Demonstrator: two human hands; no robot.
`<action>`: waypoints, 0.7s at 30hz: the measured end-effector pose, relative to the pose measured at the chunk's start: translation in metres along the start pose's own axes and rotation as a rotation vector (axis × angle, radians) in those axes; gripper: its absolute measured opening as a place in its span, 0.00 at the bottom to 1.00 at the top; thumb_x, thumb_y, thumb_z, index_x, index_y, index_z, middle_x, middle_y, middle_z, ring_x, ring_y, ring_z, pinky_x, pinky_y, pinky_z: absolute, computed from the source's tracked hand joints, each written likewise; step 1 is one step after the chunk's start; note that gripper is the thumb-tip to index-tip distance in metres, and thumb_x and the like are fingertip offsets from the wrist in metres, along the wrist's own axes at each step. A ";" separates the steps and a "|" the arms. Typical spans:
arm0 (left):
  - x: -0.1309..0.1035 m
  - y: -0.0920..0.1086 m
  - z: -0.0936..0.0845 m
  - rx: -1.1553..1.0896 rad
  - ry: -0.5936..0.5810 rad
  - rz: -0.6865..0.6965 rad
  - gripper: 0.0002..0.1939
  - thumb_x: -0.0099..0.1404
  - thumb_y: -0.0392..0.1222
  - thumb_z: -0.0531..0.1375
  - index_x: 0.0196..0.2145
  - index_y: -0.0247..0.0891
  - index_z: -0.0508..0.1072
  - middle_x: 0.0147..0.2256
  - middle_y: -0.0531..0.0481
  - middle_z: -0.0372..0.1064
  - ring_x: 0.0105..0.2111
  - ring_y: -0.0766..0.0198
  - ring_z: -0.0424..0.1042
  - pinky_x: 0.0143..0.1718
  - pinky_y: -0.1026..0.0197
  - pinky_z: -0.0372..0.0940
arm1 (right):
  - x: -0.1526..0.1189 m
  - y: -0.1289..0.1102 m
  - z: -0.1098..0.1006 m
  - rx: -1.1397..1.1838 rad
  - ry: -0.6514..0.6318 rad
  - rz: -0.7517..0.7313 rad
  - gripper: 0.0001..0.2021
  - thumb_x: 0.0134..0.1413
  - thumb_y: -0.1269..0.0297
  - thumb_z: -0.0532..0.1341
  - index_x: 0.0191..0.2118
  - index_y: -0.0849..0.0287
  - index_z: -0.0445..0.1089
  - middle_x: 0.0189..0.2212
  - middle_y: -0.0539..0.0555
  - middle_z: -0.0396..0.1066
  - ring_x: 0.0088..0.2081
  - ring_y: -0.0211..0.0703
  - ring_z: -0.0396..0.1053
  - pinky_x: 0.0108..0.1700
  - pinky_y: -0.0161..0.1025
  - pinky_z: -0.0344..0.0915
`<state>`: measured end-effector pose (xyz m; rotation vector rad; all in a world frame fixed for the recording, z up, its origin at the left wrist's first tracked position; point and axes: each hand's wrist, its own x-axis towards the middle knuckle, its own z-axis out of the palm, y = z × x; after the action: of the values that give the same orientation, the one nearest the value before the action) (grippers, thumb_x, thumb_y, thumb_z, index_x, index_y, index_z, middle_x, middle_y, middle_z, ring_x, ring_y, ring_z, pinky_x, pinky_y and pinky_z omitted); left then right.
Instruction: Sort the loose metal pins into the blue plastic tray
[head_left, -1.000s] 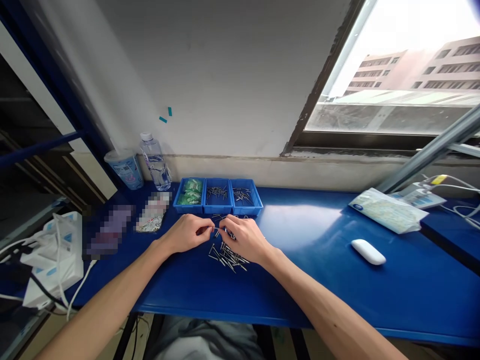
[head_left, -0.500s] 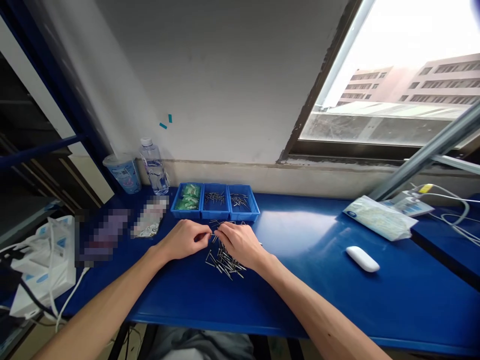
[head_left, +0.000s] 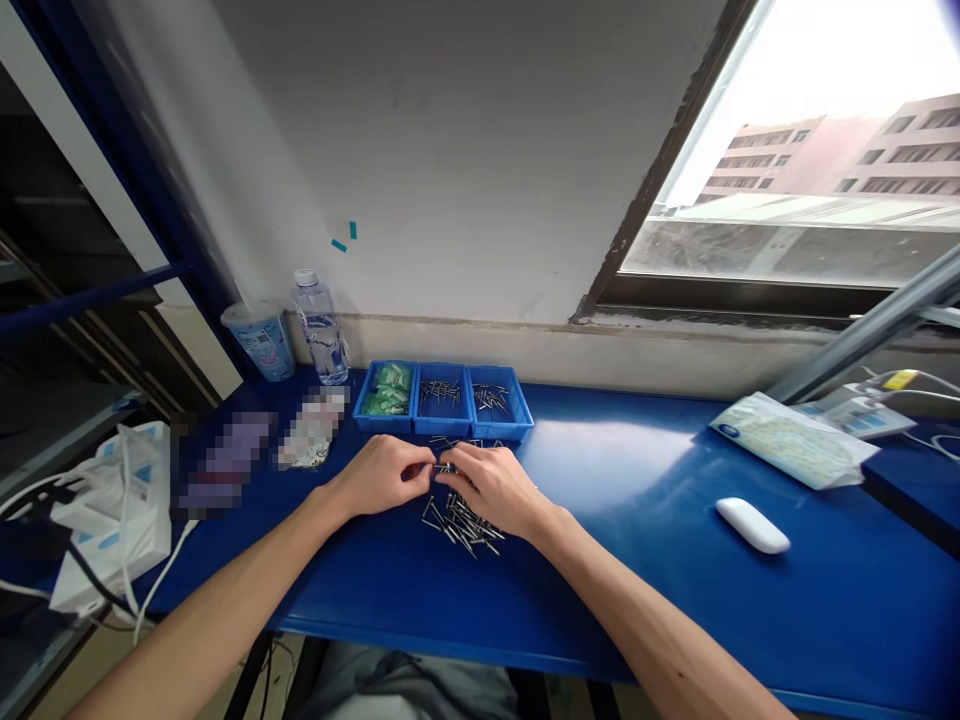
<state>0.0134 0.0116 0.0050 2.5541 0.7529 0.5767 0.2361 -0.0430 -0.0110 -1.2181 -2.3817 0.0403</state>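
Note:
My left hand (head_left: pixel 386 475) is closed in a pinch, its thumb and forefinger at one end of a small silver nail-like metal pin (head_left: pixel 445 467). From the other side my right hand (head_left: pixel 491 485) meets it, fingers bent and closed on the same pin, partly hiding it. Just below the hands lies a loose pile of similar metal pins (head_left: pixel 469 525) on the blue table (head_left: pixel 360 590). More pins stick out behind the right hand. Behind, three joined blue bins stand in a row: the left bin (head_left: pixel 385 424) holds green-and-white packets, the middle bin (head_left: pixel 442 427) and right bin (head_left: pixel 501 432) hold metal pins.
A water bottle (head_left: pixel 324 335) and a blue cup (head_left: pixel 262 345) stand at the back left. White power strips (head_left: pixel 124 545) with cables lie at the far left. On the right are a white oval case (head_left: pixel 752 526) and a soft plastic pack (head_left: pixel 791 440).
The view has shifted slightly, so everything sits a little further right. Both hands stay together over the pile, and more of the silver pin between the fingertips shows now.

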 end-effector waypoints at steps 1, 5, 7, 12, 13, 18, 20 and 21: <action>0.000 -0.002 0.000 -0.014 0.002 -0.008 0.10 0.69 0.35 0.57 0.29 0.38 0.75 0.22 0.56 0.68 0.23 0.69 0.65 0.29 0.65 0.54 | 0.000 0.000 -0.001 0.003 0.003 0.002 0.09 0.76 0.60 0.56 0.47 0.59 0.71 0.38 0.53 0.77 0.32 0.39 0.72 0.29 0.36 0.52; -0.001 -0.006 0.004 -0.052 0.004 -0.014 0.10 0.70 0.37 0.57 0.33 0.39 0.77 0.22 0.57 0.68 0.23 0.69 0.66 0.29 0.65 0.55 | 0.000 0.002 -0.002 -0.014 0.007 0.003 0.06 0.76 0.65 0.55 0.47 0.58 0.69 0.39 0.53 0.76 0.30 0.38 0.70 0.28 0.37 0.50; -0.001 -0.006 0.006 -0.057 0.009 -0.007 0.10 0.69 0.36 0.58 0.32 0.38 0.77 0.22 0.57 0.67 0.22 0.70 0.65 0.29 0.65 0.54 | 0.000 0.003 -0.001 -0.018 0.019 0.007 0.07 0.77 0.65 0.54 0.46 0.58 0.69 0.39 0.53 0.76 0.29 0.37 0.69 0.28 0.37 0.50; -0.001 -0.002 0.006 -0.050 0.014 -0.005 0.10 0.69 0.35 0.57 0.31 0.38 0.76 0.22 0.57 0.67 0.22 0.69 0.64 0.29 0.65 0.54 | 0.001 0.004 -0.001 -0.015 0.022 0.037 0.11 0.78 0.64 0.53 0.43 0.58 0.70 0.37 0.53 0.77 0.31 0.39 0.72 0.30 0.37 0.51; -0.001 -0.002 0.005 -0.042 0.008 -0.005 0.10 0.69 0.35 0.57 0.30 0.38 0.76 0.22 0.57 0.67 0.22 0.69 0.64 0.29 0.65 0.54 | 0.001 0.004 -0.001 -0.006 0.019 0.039 0.10 0.77 0.63 0.54 0.44 0.58 0.70 0.38 0.53 0.77 0.32 0.40 0.73 0.30 0.36 0.52; 0.000 0.001 0.002 -0.005 0.023 0.010 0.11 0.68 0.35 0.57 0.28 0.38 0.74 0.22 0.56 0.67 0.22 0.69 0.63 0.28 0.64 0.54 | 0.000 0.004 -0.001 0.013 -0.013 0.020 0.04 0.75 0.65 0.57 0.49 0.58 0.66 0.38 0.53 0.77 0.31 0.41 0.74 0.29 0.37 0.51; 0.000 0.003 0.001 0.006 0.035 0.021 0.11 0.68 0.34 0.56 0.28 0.38 0.73 0.22 0.55 0.67 0.22 0.69 0.63 0.28 0.63 0.54 | 0.000 0.004 0.000 0.006 -0.029 0.019 0.03 0.76 0.68 0.55 0.46 0.58 0.65 0.36 0.52 0.77 0.30 0.40 0.73 0.29 0.37 0.50; 0.001 0.004 0.002 0.012 0.036 0.026 0.11 0.67 0.33 0.56 0.27 0.38 0.73 0.21 0.55 0.67 0.21 0.68 0.63 0.28 0.63 0.53 | 0.000 0.004 0.001 0.004 -0.034 0.021 0.04 0.76 0.68 0.54 0.45 0.58 0.65 0.35 0.52 0.77 0.29 0.40 0.73 0.29 0.37 0.51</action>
<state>0.0163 0.0083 0.0058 2.5742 0.7391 0.6296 0.2389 -0.0406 -0.0127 -1.2501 -2.3973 0.0725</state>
